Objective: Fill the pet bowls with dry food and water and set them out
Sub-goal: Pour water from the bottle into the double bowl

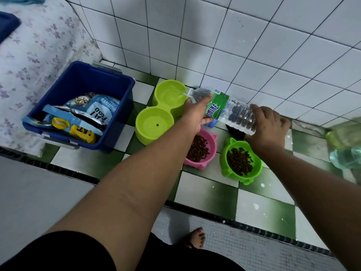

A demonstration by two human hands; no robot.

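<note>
A clear water bottle (230, 109) with a green label lies tilted, its mouth over the far well of a lime double bowl (156, 133), and water runs into that well. My left hand (195, 114) grips the bottle near its neck. My right hand (267, 124) holds its base end. The near well holds water and one kibble piece. A pink bowl (212, 145) and a green bowl (224, 159), both with dry food, stand on the checkered ledge below the bottle.
A blue bin (119, 114) with cat food bags (91, 112) stands at the left. A blue cap-like object (212, 123) and a black bowl (235, 133) lie under the bottle. Translucent containers (345, 145) are at the right edge. White tiled wall behind.
</note>
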